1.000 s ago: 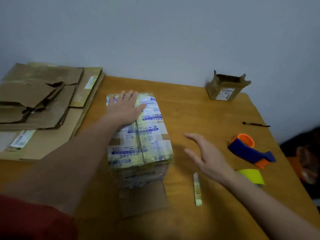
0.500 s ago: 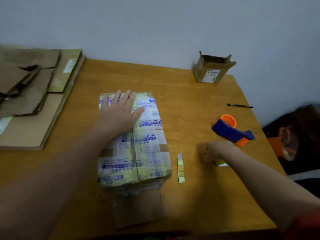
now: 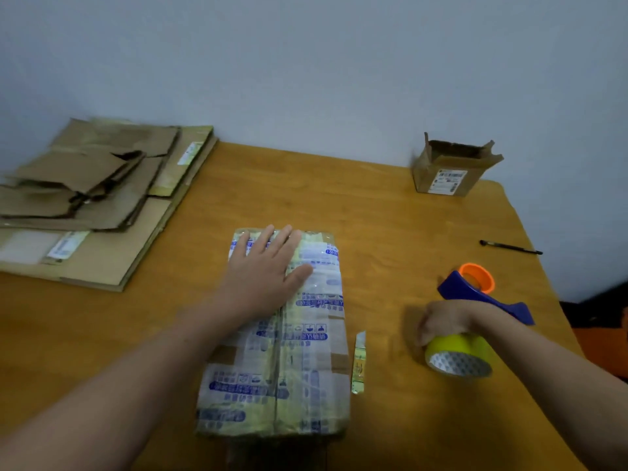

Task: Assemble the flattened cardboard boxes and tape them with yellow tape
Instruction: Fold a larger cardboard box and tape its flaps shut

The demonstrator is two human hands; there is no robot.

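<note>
1. Change: the right hand (image 3: 441,321), a fist low on the table half a second ago, now has the glossy yellow roll of adhesive tape (image 3: 457,348) raised and tilted, with its patterned core facing the camera. The fingers are clenched over the roll's upper rim. Judgement: fresh taping of the seam is imminent.
2. The smooth orange-brown wooden table (image 3: 373,212) carries everything.
3. The stack of flattened brown cardboard boxes (image 3: 98,205) lies at the far left. It is matte with ragged edges and is not yet assembled.
4. The assembled rectangular cardboard box (image 3: 282,351) stands at the centre, sheathed in shiny old tape printed white and blue. The left hand (image 3: 268,270) presses flat on its far end as before, fingers straight, grasping nothing.
5. A small open brown carton (image 3: 452,171) sits in the far right corner with its flaps up.
6. A blue plastic tape dispenser with an orange hub (image 3: 475,287) lies just beyond the right hand.
7. A short yellowish tape strip (image 3: 359,362) lies just beside the box's right edge.
8. A thin black pen (image 3: 509,248) lies well apart.
</note>
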